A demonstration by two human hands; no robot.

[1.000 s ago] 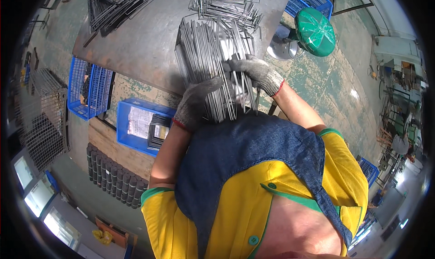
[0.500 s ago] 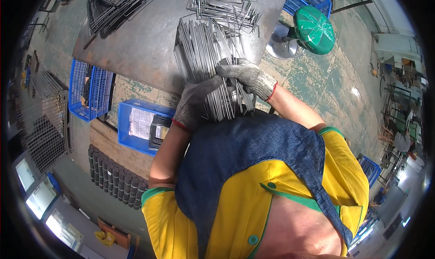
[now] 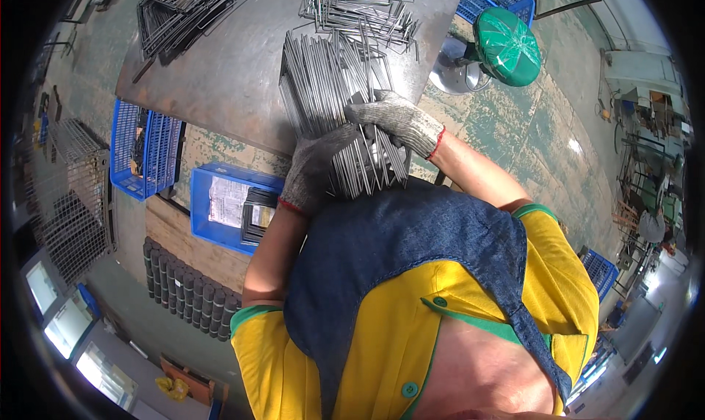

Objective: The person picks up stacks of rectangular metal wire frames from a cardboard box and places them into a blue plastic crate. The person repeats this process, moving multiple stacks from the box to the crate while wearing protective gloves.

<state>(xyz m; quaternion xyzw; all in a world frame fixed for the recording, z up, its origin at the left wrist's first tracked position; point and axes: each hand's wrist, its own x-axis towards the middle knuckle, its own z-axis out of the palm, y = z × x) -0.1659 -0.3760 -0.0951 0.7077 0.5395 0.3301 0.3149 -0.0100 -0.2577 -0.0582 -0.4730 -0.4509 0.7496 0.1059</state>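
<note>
A thick bundle of thin bent wire rods (image 3: 316,78) lies on the metal table, its near end reaching to my apron. My left hand (image 3: 317,159), in a grey knit glove, is closed on rods at the left side of the bundle. On the right, my gloved right hand (image 3: 393,119) has its fingers curled round rods at the same level, close to the left fingertips. One rod stands out above the right hand at a steeper slant. Both palms are hidden, so how many rods each hand holds does not show.
Another heap of bent wire pieces (image 3: 360,16) lies beyond the bundle. Darker wire frames (image 3: 183,16) are stacked at the far left of the table (image 3: 242,75). Blue crates (image 3: 202,200) stand below its left edge. A green-topped stool (image 3: 507,47) stands at the right.
My right hand has shifted slightly left and away from me, and the rod above it has moved left. My left hand stays almost where it was, still on the bundle.
</note>
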